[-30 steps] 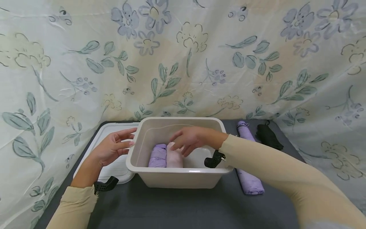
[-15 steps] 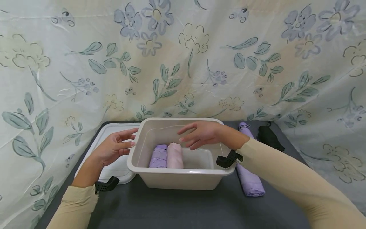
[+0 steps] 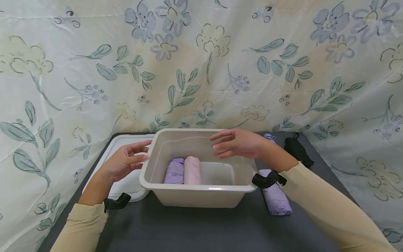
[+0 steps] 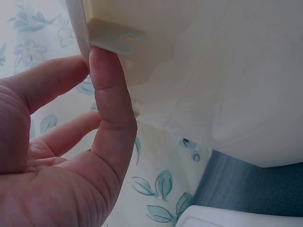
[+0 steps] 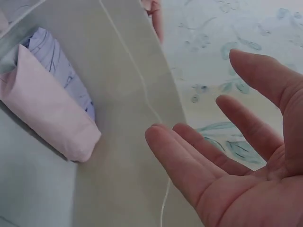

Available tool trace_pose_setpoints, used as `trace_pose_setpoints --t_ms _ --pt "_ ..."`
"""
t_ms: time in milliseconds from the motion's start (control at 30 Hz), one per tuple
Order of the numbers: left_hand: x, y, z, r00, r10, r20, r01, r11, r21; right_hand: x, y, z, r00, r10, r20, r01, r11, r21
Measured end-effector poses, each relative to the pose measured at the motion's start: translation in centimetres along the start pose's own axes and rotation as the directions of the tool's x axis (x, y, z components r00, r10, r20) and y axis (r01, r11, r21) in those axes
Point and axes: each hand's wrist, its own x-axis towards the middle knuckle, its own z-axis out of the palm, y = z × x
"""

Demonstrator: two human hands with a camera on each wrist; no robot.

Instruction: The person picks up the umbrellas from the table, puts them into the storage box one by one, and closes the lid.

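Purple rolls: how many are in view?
2. One purple roll lies in the bin, beside the pink roll; a second purple roll lies on the table right of the bin, partly hidden by the right arm. Any behind the bin would be hidden.

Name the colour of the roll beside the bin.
The roll is light purple, seen best in the head view.

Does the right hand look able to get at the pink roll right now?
Probably yes: the right hand is empty at the open tub, and nothing lies on the pink roll; a purple roll only sits beside it.
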Motion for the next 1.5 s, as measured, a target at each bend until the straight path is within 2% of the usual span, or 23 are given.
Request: trace_pose_setpoints --t_ms 300,500,633,867,1000,1267,1367,1500 --pt "0.0 0.1 0.0 1.000 -0.003 0.004 0.003 1.000 -0.001 -2.5 1.6 -1.4 0.989 -0.125 -0.079 0.130 0.989 0.072" --pt "-0.1 0.0 -0.2 1.000 0.003 -0.003 -0.003 1.000 0.008 -4.3 2.7 -2.2 0.968 -0.194 -0.161 0.207 0.976 0.071" --pt "0.0 0.0 -0.2 1.000 0.005 -0.008 -0.005 1.000 0.020 -5.4 3.9 -3.1 0.930 -0.272 -0.248 0.289 0.956 0.037" --pt "0.0 0.0 -0.3 1.000 0.019 0.007 -0.019 1.000 -0.019 -6.9 6.5 -4.7 0.831 -0.462 -0.310 0.480 0.877 -0.020" --pt "0.0 0.1 -0.3 1.000 0.023 0.018 -0.022 0.999 -0.036 -7.8 7.9 -5.3 0.804 -0.485 -0.344 0.499 0.865 -0.052" --pt "0.1 0.1 -0.3 0.999 0.026 0.025 -0.025 0.999 -0.038 -8.9 10.8 -6.4 0.779 -0.512 -0.363 0.534 0.844 -0.045" --pt "0.2 0.1 -0.3 0.999 0.025 0.027 -0.024 0.999 -0.035 -9.4 12.0 -6.7 0.780 -0.497 -0.381 0.520 0.853 -0.050" --pt "0.2 0.2 -0.3 0.999 0.027 0.032 -0.026 0.999 -0.027 -9.9 13.6 -6.9 0.784 -0.446 -0.432 0.451 0.887 -0.097"
